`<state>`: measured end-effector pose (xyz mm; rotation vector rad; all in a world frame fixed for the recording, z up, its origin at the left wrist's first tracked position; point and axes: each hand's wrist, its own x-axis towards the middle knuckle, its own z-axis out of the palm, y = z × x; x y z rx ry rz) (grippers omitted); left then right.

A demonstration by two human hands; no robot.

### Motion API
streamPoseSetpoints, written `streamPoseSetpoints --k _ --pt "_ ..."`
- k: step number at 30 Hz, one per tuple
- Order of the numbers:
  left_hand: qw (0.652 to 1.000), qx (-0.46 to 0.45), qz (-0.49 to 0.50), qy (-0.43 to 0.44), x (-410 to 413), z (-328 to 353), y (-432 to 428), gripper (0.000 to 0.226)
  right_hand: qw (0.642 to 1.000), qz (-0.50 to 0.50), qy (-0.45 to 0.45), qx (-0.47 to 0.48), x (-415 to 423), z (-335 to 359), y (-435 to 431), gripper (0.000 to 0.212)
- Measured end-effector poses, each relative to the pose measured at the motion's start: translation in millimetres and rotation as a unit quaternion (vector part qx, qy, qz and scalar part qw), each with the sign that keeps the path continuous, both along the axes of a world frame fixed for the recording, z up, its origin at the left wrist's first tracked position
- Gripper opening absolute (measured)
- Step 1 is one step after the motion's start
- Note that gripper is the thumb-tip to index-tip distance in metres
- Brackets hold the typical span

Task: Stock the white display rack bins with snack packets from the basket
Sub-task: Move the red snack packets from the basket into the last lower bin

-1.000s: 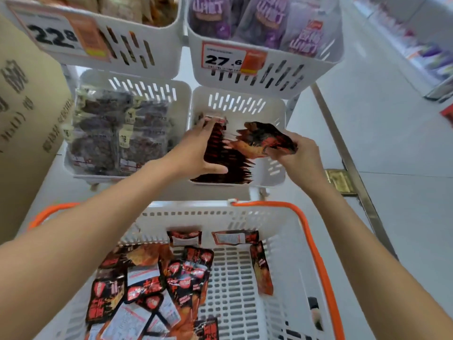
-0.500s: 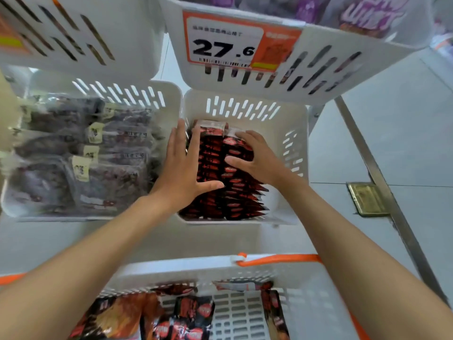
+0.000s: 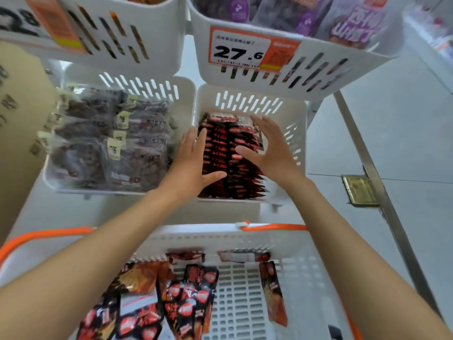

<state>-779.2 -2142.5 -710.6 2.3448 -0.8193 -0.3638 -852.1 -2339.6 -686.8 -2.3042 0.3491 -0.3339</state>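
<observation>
Fingers [image 3: 195,143]: all are stretching out straight and wide, gripping nothing, flanking a row of red packets [image 3: 221,153].
Left hand [image 3: 187,170]: is lying along the row's left side, thumb reaching across the front packets.
Right hand [image 3: 273,155]: is spreading over the row's right side, thumb pointing in at the packets; whether the palm is pressing down, I cannot tell.
Red packets: are standing on edge, packed tight, in the lower right bin [image 3: 296,111], with bare white showing along its right wall.
Basket [image 3: 196,233]: is sitting just below the rack, white with an orange handle [image 3: 274,227]; both forearms are crossing over its rim.
Loose packets [image 3: 191,298]: are lying jumbled on the basket bottom, mostly left, with one slim one apart at the right and two leaning on the far wall.
Lower left bin [image 3: 137,81]: is carrying dark packets [image 3: 98,148] with pale labels.
Upper right bin [image 3: 367,67]: is hanging overhead with purple packets [image 3: 355,23] and a price tag [image 3: 239,51] reading 27.6.
Upper left bin [image 3: 166,45]: is showing another tag, only partly in shot.
Box [image 3: 19,123]: cardboard, is standing far left beside the rack.
Floor [image 3: 411,123]: pale tiles are running off right, with a metal strip [image 3: 367,158] and a brass plate [image 3: 359,191] beside it.
</observation>
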Motion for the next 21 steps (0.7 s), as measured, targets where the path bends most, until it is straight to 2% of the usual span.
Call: streamPoseSetpoints --k 4,7,9,12,13,14,16,17,18,19,21 --pt "0.997 -0.043 -0.021 -0.062 -40.8 10.3 51.8 0.072 0.997 0.015 -0.074 -0.006 -79.3 21.6 73.9 0.055" --pt "0.987 -0.060 -0.038 -0.144 -77.7 12.9 102.5 0.048 0.995 0.093 0.030 0.023 -139.7 7.3 125.7 0.047" --pt "0.983 -0.051 -0.024 -0.176 -98.7 13.8 134.4 0.045 0.987 0.135 0.087 -0.019 -169.9 -13.9 152.4 0.038" --pt "0.987 -0.028 0.007 -0.160 -125.0 6.1 177.2 0.045 0.990 0.108 0.083 -0.021 -190.7 -53.1 184.7 0.022" --pt "0.989 -0.018 0.013 -0.149 -133.1 1.7 190.6 0.045 0.989 0.089 0.117 -0.014 -192.1 -67.0 191.7 0.026" --pt "0.991 -0.006 0.018 -0.135 -140.1 -2.4 202.6 0.044 0.981 0.067 0.184 0.008 -190.0 -80.3 196.9 0.040" --pt "0.995 0.018 0.033 -0.095 -153.0 -9.3 222.8 0.044 0.934 0.049 0.353 0.034 -185.9 -106.6 201.1 0.086" --pt "0.996 0.027 0.039 -0.076 -158.2 -12.3 230.4 0.044 0.913 0.056 0.403 0.018 -183.5 -115.4 204.1 0.098" --pt "0.997 0.033 0.045 -0.059 -162.3 -14.9 236.3 0.044 0.906 0.063 0.419 0.006 -181.8 -121.2 207.9 0.098" --pt "0.997 0.038 0.053 -0.040 -165.7 -16.6 241.0 0.045 0.908 0.063 0.414 0.025 -181.2 -126.5 212.3 0.089" --pt "0.997 0.045 0.068 -0.005 -172.0 -19.4 247.3 0.047 0.904 0.009 0.397 0.157 -180.9 -128.4 218.4 0.074"
